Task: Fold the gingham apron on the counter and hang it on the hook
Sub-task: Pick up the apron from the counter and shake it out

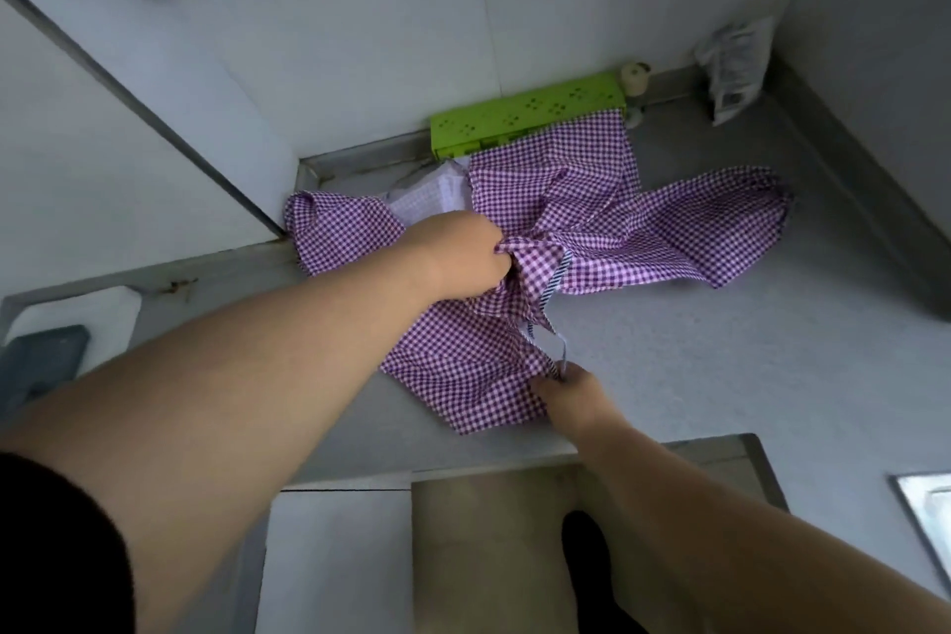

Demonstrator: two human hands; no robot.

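Both hands (left hand (463, 255), right hand (571, 389)) gripping crumpled gingham apron (617, 232)

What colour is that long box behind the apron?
Bright green box, with small perforated patterns, seen in the head view.

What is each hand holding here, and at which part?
Both hold the gingham apron. The left hand grips a bunch of cloth near its middle; the right hand pinches its near edge by the tie.

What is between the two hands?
In the head view, only the purple checked apron lies between them. The left hand grips a bunch of it, the right hand pinches its near edge, and rumpled cloth with a striped trim runs between.
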